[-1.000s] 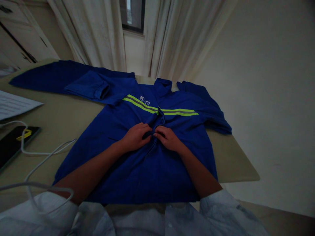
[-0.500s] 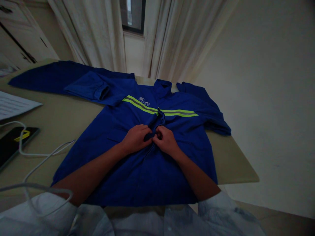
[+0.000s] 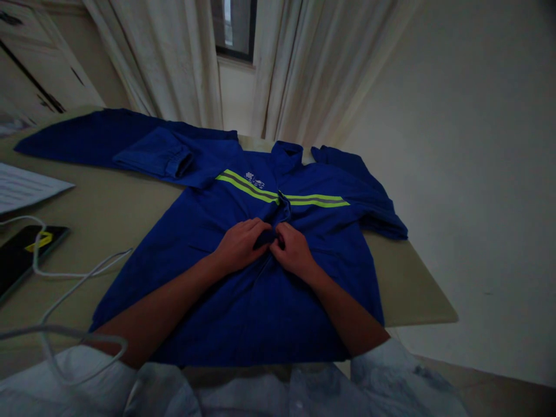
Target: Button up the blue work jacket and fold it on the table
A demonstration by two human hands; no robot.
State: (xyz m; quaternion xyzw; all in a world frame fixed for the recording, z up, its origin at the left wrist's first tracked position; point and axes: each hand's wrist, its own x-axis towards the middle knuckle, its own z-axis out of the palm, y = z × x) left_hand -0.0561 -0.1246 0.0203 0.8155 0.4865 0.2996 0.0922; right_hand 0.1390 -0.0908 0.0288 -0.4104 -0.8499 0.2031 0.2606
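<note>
A blue work jacket (image 3: 260, 289) with two yellow-green reflective stripes across the chest lies front up on a beige table (image 3: 117, 214). My left hand (image 3: 238, 246) and my right hand (image 3: 293, 250) meet at the jacket's front opening, just below the stripes. Both hands have curled fingers pinching the fabric edges of the placket together. One sleeve (image 3: 108, 142) stretches out to the far left, its cuff folded back. The other sleeve (image 3: 369, 197) lies bunched at the right, near the table's edge.
A black phone (image 3: 21, 255) and a white cable (image 3: 65, 278) lie at the left, beside a sheet of paper (image 3: 21, 185). The table's right edge (image 3: 430, 289) drops to the floor. Curtains (image 3: 295, 69) and a window stand behind.
My two hands have drawn slightly closer together on the jacket's front opening. The jacket itself has barely shifted.
</note>
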